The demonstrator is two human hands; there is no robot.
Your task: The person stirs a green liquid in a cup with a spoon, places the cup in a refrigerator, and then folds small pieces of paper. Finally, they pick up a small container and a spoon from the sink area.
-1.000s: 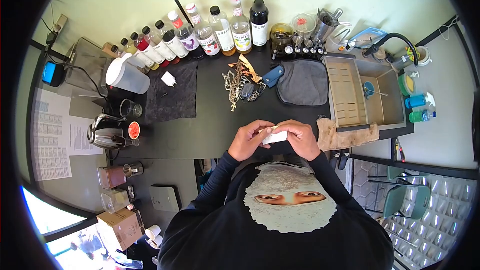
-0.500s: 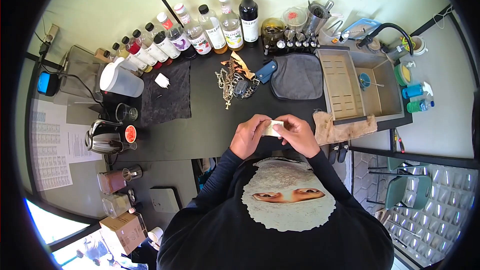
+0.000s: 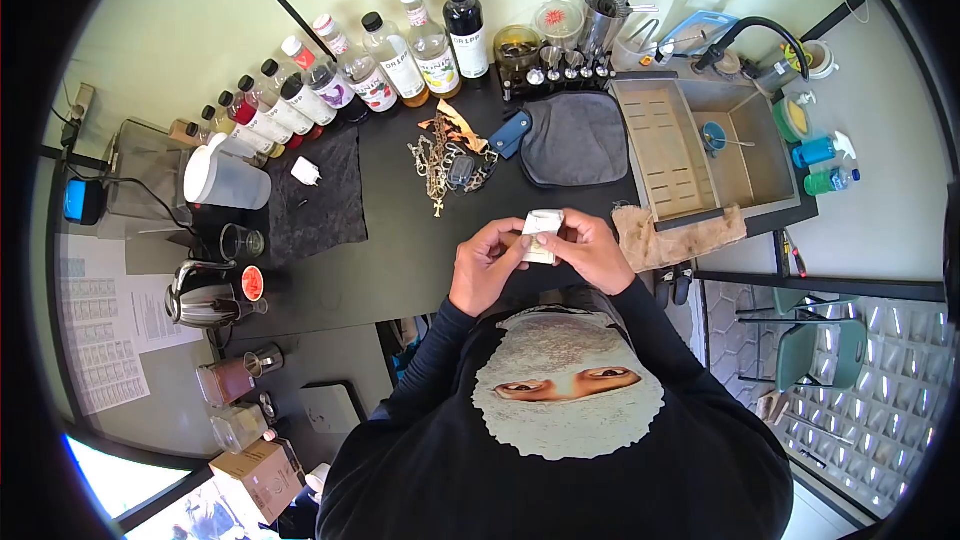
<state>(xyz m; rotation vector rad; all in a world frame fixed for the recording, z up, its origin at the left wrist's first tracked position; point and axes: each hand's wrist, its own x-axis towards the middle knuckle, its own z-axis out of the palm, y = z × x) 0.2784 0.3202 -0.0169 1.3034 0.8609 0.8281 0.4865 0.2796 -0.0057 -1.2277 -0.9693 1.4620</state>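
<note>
Just above the front edge of the black counter [image 3: 400, 270], both hands hold a small whitish folded paper [image 3: 543, 231]. My left hand [image 3: 487, 262] pinches its left side, and my right hand [image 3: 592, 251] grips its right side, with the thumb across its front. What is printed on the paper is too small to read. Beyond my hands lie a heap of chains [image 3: 434, 168] with a cross pendant, a small dark case [image 3: 461, 171], a blue strap [image 3: 510, 134] and a dark grey folded cloth [image 3: 574, 139].
Syrup bottles [image 3: 398, 60] line the wall. A metal sink [image 3: 757, 148] with a black faucet [image 3: 765, 24] is at the right, a tan cloth [image 3: 680, 238] on its front edge. At the left stand a pitcher [image 3: 228, 178], a kettle [image 3: 205, 297] and a dark cloth [image 3: 322, 195].
The view has shifted slightly. The paper now stands taller between my fingers, showing more of its face, and my left hand has opened out a little from it.
</note>
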